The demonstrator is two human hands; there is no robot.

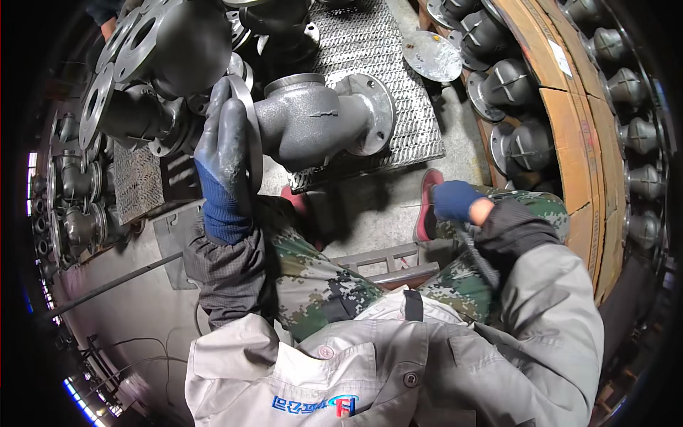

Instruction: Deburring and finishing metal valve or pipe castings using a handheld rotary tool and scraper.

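Note:
A grey cast-metal valve body [313, 121] lies on its side before me, with a round flange at each end and a raised arrow on its casting. My left hand [226, 153], in a blue knit glove with a grey coated palm, holds the valve body by its left flange, fingers stretched along the flange face. My right hand [459, 201], in a blue glove, is closed above my right thigh, apart from the valve body. From under that fist runs a grey ridged bar-like tool [484, 262], partly hidden by the sleeve; its exact kind is unclear.
A textured metal plate [420, 135] lies beneath the valve body. More valve bodies [135, 110] crowd the left, close to my left hand. Others stand along the right beside a cardboard sheet [576, 135]. A round metal disc [432, 57] lies at the far right. Another person's arm [108, 27] shows far left.

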